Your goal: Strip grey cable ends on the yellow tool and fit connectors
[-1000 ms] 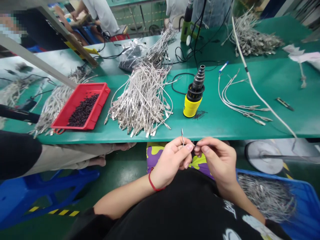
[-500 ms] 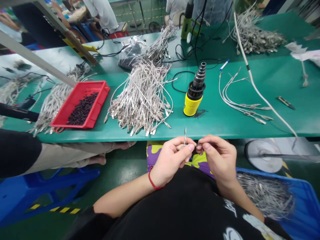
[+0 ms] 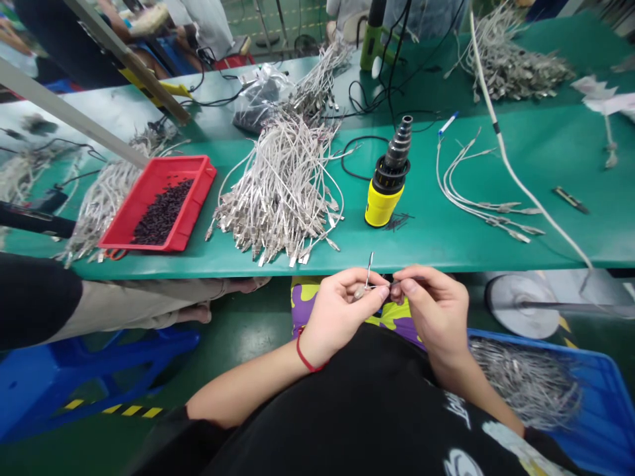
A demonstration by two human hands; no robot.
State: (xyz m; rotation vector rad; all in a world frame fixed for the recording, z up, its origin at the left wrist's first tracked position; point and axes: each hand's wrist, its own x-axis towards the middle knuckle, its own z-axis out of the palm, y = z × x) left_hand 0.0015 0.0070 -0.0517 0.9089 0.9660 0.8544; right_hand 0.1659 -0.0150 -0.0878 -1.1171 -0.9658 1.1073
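My left hand (image 3: 342, 317) pinches a small metal connector (image 3: 370, 271) between thumb and fingers, with its tip pointing up. My right hand (image 3: 431, 307) pinches a thin cable (image 3: 381, 284) at the fingertips, and its end meets the connector. The fingers hide the join. Beyond the bench edge lies a large heap of white cables with metal connectors (image 3: 280, 198). A red string circles my left wrist. A blue crate (image 3: 516, 340) below my right forearm holds a pile of metal-ended cables (image 3: 526, 383).
The green workbench (image 3: 421, 248) holds a yellow-and-black tool with a stepped nozzle (image 3: 387, 185), a red tray (image 3: 149, 192) of small black parts and more cable bundles. A person's leg (image 3: 139, 311) extends at left above a blue stool (image 3: 99, 363).
My hands have drawn closer, and the connector and cable now meet at the fingertips. The whole scene sits slightly higher in the view.
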